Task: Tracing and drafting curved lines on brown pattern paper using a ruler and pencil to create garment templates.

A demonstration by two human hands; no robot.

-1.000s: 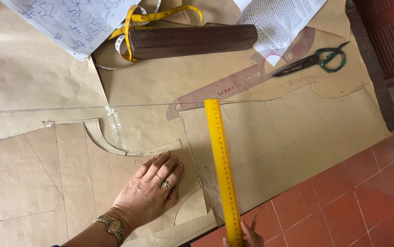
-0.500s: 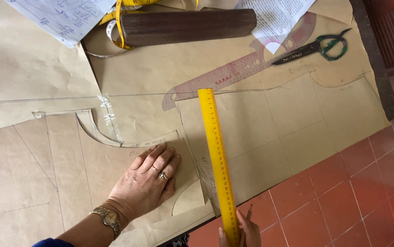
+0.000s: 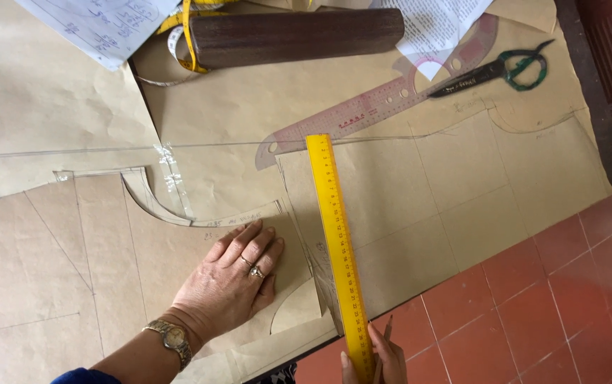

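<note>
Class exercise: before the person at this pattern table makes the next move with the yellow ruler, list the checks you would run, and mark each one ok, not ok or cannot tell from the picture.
1. Left hand flat on the brown pattern paper, pinning it: ok.
2. Right hand gripping the near end of the yellow ruler: ok.
3. Pencil in the right hand beside the ruler: ok; whether its tip touches the paper, cannot tell.
4. Ruler lined up on a drawn line: cannot tell.
5. Far end of the ruler free of the clear curved ruler: not ok, they overlap.
6. Scissors away from both hands: ok.
</note>
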